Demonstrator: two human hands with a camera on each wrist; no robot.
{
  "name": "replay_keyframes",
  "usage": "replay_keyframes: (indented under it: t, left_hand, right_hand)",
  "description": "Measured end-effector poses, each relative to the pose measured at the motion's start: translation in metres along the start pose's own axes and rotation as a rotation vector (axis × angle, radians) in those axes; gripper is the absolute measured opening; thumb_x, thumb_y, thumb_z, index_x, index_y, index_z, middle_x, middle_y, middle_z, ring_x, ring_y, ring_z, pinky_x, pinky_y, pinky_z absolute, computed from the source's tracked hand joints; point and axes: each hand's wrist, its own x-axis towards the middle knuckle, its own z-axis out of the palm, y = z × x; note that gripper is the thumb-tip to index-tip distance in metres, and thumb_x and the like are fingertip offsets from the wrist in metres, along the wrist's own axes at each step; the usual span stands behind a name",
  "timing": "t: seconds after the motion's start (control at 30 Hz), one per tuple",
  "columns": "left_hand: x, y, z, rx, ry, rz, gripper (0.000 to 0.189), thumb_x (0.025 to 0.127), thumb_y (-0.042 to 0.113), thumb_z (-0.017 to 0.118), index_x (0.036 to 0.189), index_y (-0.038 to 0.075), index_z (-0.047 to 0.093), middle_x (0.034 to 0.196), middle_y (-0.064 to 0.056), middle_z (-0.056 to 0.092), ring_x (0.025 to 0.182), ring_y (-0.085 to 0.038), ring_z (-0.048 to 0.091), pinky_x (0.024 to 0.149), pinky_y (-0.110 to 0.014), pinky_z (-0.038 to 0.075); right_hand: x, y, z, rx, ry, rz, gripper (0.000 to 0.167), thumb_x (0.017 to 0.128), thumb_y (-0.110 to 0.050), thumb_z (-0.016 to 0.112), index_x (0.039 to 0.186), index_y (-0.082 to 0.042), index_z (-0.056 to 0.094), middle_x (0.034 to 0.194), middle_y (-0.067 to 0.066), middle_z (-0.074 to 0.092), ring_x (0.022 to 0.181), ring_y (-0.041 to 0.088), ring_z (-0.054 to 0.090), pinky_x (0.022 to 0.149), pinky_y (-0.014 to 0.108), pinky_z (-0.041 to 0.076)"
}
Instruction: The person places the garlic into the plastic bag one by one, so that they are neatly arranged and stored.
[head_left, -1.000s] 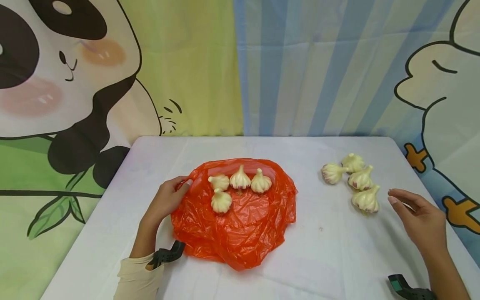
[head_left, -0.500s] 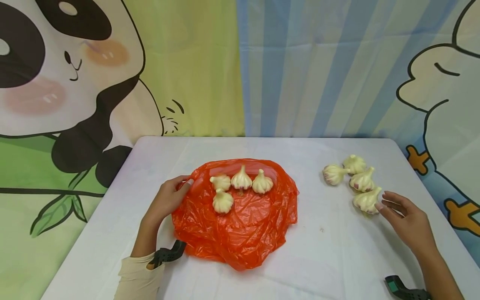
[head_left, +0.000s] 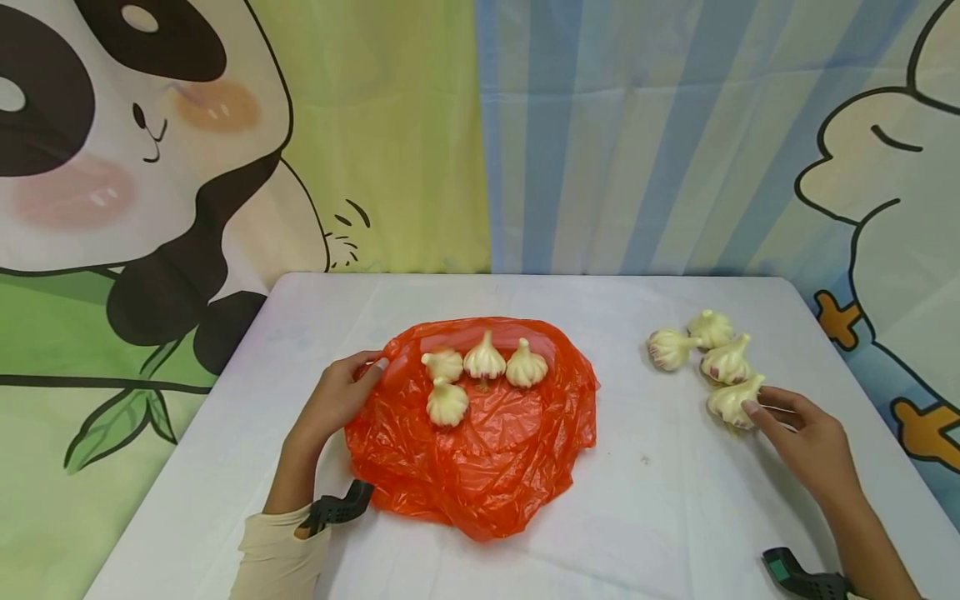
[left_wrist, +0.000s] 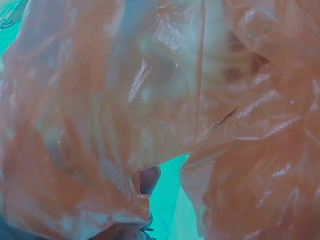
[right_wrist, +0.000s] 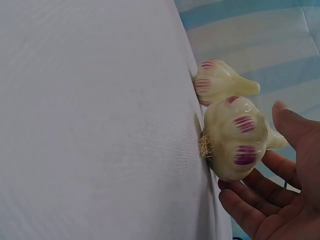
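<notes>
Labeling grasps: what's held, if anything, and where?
Left hand holds the red bag at its left edge. Right hand is at the garlic bulb nearest it; can't tell if gripped.

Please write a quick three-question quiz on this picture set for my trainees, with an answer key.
1. Count: how many pale cream, pointed garlic bulbs sit directly on the white, cloth-covered table, away from the crumpled red plastic bag?

2. True or false: the person's left hand holds the bag's edge.

3. Choose: of the garlic bulbs away from the bag, which is the right hand at?
A. farthest from the person
B. closest to the person
C. leftmost

Key: 1. Four. 2. True. 3. B, the closest bulb.
</notes>
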Motion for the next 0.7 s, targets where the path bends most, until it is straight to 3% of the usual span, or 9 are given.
replay_keyframes:
  t: [0.37,0.47,0.57,0.6,0.7]
  left_hand:
    - [0.0007,0.0004,-0.0003,0.006,-0.001,-0.004,0.049,0.100,0.042,0.050,0.135,0.008,0.056,0.117,-0.014,0.064,0.090,-0.025,0.063,0.076,-0.036,0.057]
    - [0.0007,0.0004,-0.0004,0.009,0.001,0.002,0.048,0.100,0.041,0.050,0.135,0.008,0.056,0.115,-0.013,0.064,0.088,-0.025,0.062,0.075,-0.036,0.057]
    - [0.0006,0.0003,-0.0003,0.010,0.002,0.008,0.048,0.101,0.041,0.050,0.135,0.008,0.057,0.113,-0.013,0.065,0.087,-0.025,0.062,0.074,-0.035,0.056]
    - [0.0006,0.0004,-0.0002,0.010,0.002,0.010,0.047,0.101,0.041,0.050,0.135,0.008,0.057,0.112,-0.013,0.065,0.087,-0.025,0.062,0.074,-0.035,0.056]
    - [0.0004,0.0005,-0.0001,0.010,0.002,0.015,0.047,0.101,0.040,0.050,0.134,0.008,0.057,0.112,-0.013,0.065,0.086,-0.025,0.062,0.074,-0.035,0.056]
  right_hand:
    - [0.0012,-0.0006,-0.0004,-0.030,-0.060,0.006,0.067,0.095,-0.046,0.059,0.136,0.006,0.049,0.130,0.033,0.051,0.115,0.051,0.049,0.057,0.009,0.042]
    - [0.0024,0.0001,-0.0008,-0.050,-0.099,0.000,0.070,0.095,-0.046,0.058,0.139,0.008,0.046,0.130,0.035,0.050,0.116,0.054,0.047,0.069,0.029,0.054]
    - [0.0033,0.0015,-0.0010,-0.067,-0.121,-0.018,0.072,0.095,-0.047,0.058,0.141,0.008,0.043,0.131,0.036,0.049,0.117,0.055,0.045,0.078,0.055,0.051]
    - [0.0033,0.0019,-0.0011,-0.070,-0.126,-0.030,0.072,0.096,-0.046,0.058,0.141,0.007,0.042,0.131,0.036,0.049,0.117,0.055,0.045,0.079,0.059,0.049]
    - [0.0031,0.0031,-0.0011,-0.073,-0.145,-0.065,0.070,0.096,-0.043,0.059,0.141,0.007,0.042,0.132,0.037,0.047,0.116,0.056,0.046,0.076,0.052,0.053]
